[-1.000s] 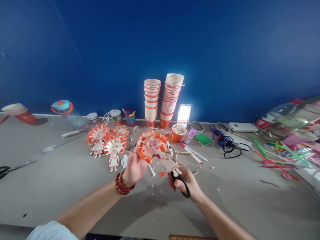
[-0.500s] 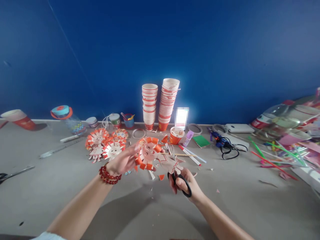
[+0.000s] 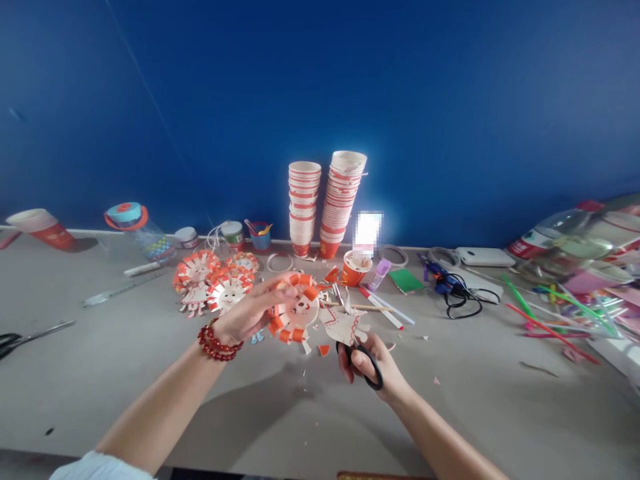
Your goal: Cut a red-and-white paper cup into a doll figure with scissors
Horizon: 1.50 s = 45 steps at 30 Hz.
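Note:
A paper doll (image 3: pixel 340 325) with a curled orange mane and a white dress edged in red zigzag is held up over the table. My left hand (image 3: pixel 255 308), wearing a red bead bracelet, is closed on the orange rim of its head. My right hand (image 3: pixel 377 367) grips black-handled scissors (image 3: pixel 369 373). Their blades pass behind the dress, and the tips show above it. Whether the blades are apart I cannot tell. Behind my left hand lie several finished-looking paper dolls (image 3: pixel 230 293) with similar orange manes.
Two tall stacks of paper cups (image 3: pixel 303 207) stand by the blue wall. A cup of scraps (image 3: pixel 356 268), a glue stick (image 3: pixel 381 273), markers and a blue glue gun (image 3: pixel 443 280) lie behind the hands. Straws and bottles crowd the right; another pair of scissors (image 3: pixel 30 339) lies left.
The doll's dress has turned to face me more fully, and its head has tilted slightly. My left fingers have shifted over the mane. The whole view has moved a little.

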Tool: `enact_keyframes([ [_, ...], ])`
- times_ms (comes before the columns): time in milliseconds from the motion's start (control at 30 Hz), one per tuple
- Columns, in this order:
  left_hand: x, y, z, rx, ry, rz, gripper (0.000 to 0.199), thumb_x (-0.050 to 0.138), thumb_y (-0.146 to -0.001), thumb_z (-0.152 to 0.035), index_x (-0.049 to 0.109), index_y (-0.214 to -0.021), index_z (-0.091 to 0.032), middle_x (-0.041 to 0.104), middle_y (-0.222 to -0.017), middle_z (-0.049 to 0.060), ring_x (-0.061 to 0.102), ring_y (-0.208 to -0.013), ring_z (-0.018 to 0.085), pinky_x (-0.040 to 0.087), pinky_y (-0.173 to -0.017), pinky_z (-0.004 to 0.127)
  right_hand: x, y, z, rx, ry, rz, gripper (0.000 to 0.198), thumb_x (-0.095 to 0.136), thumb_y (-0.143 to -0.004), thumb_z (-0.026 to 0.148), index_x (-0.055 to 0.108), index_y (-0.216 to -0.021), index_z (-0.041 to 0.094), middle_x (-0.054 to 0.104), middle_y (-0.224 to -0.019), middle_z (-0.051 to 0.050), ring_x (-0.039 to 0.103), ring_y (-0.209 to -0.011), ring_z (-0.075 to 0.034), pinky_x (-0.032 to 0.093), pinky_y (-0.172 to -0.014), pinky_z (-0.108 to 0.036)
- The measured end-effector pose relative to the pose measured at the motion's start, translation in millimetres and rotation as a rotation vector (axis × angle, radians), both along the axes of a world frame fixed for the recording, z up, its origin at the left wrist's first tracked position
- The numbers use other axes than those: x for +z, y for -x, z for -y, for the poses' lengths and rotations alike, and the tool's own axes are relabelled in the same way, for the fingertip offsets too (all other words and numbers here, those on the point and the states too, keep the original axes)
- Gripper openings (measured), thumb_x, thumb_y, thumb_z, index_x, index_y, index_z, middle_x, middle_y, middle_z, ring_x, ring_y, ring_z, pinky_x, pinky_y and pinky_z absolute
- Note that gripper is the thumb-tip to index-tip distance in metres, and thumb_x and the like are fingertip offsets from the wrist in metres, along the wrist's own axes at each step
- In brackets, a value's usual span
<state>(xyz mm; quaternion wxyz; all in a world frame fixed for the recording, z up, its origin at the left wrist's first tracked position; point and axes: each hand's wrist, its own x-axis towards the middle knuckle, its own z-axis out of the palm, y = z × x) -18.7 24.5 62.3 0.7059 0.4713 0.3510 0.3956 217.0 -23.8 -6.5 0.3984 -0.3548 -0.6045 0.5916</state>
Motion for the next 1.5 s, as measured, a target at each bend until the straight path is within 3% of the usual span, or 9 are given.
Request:
enact_keyframes([
  [200,-21.4,-11,-10,0.017,0.378,0.371,0.054,0.050,-0.081,-0.059,0.062,-0.108,-0.013,0.072,-0.085,0.011,0.068,-0.075,0.024,0.056,-0.065,0.038,-5,-1,-2,-0.043,-0.001,0.045,0.058,0.054,-0.071,0.071,0.054,-0.057,0.015,0.052,-0.046,-0.001,0.039,-0.041,-0.009,0.024,-0.040,-0.021],
  [367,-54.1,-39,0,0.094,0.610,0.595,0.046,0.050,-0.084,-0.051,0.064,-0.098,-0.009,0.071,-0.087,0.013,0.068,-0.084,0.025,0.055,-0.074,0.035,-8,0,-4,-0.071,-0.005,0.067,0.056,0.053,-0.074,0.069,0.053,-0.057,0.015,0.052,-0.046,0.000,0.036,-0.040,-0.008,0.023,-0.040,-0.020],
  [433,-64.6,-48,8,0.180,0.569,0.732,0.044,0.048,-0.086,-0.050,0.064,-0.097,-0.011,0.072,-0.086,0.011,0.068,-0.079,0.022,0.054,-0.076,0.035,-9,0,-4,-0.091,0.013,0.063,0.055,0.054,-0.074,0.068,0.054,-0.059,0.015,0.052,-0.046,0.000,0.036,-0.039,-0.008,0.022,-0.039,-0.020],
  [500,-71.3,-55,15,0.129,0.578,0.798,0.047,0.049,-0.084,-0.053,0.064,-0.098,-0.011,0.071,-0.088,0.011,0.067,-0.082,0.023,0.053,-0.078,0.037,-9,0,-5,-0.098,0.023,0.060,0.054,0.055,-0.073,0.067,0.054,-0.060,0.015,0.053,-0.046,0.000,0.037,-0.039,-0.008,0.023,-0.040,-0.020],
  [700,-74.5,-63,22,0.050,0.539,0.732,0.024,0.057,-0.085,-0.031,0.066,-0.089,-0.010,0.067,-0.084,0.009,0.063,-0.078,0.017,0.052,-0.071,0.028,-6,2,-6,-0.098,0.003,0.072,0.054,0.057,-0.071,0.069,0.052,-0.060,0.016,0.054,-0.047,0.000,0.043,-0.041,-0.010,0.028,-0.043,-0.021],
  [800,-68.2,-59,16,0.111,0.425,0.682,0.012,0.061,-0.082,-0.022,0.066,-0.082,-0.010,0.064,-0.076,0.006,0.060,-0.069,0.013,0.051,-0.068,0.026,-6,3,-6,-0.082,-0.005,0.123,0.055,0.058,-0.070,0.069,0.052,-0.059,0.016,0.053,-0.048,-0.001,0.044,-0.043,-0.010,0.028,-0.043,-0.021],
  [933,-53.8,-42,4,0.176,0.336,0.614,0.019,0.065,-0.080,-0.032,0.065,-0.079,-0.013,0.064,-0.074,0.006,0.060,-0.071,0.016,0.051,-0.066,0.029,-10,3,-7,-0.054,0.032,0.153,0.055,0.060,-0.067,0.070,0.051,-0.061,0.016,0.051,-0.047,0.001,0.046,-0.042,-0.011,0.031,-0.042,-0.021],
  [1167,-32.3,-17,-7,-0.037,0.162,0.365,0.023,0.060,-0.083,-0.032,0.064,-0.077,-0.011,0.061,-0.075,0.007,0.057,-0.070,0.016,0.047,-0.071,0.031,-14,3,-6,-0.047,0.085,0.130,0.056,0.066,-0.061,0.069,0.053,-0.065,0.014,0.051,-0.050,0.002,0.048,-0.042,-0.011,0.033,-0.042,-0.020],
  [1500,-19.0,-9,-4,0.064,-0.069,0.169,0.024,0.061,-0.081,-0.026,0.057,-0.060,-0.015,0.050,-0.056,0.000,0.052,-0.065,0.015,0.043,-0.069,0.030,-7,1,-6,-0.002,0.066,0.175,0.057,0.064,-0.063,0.071,0.049,-0.059,0.016,0.047,-0.045,0.003,0.045,-0.039,-0.010,0.031,-0.039,-0.019],
])
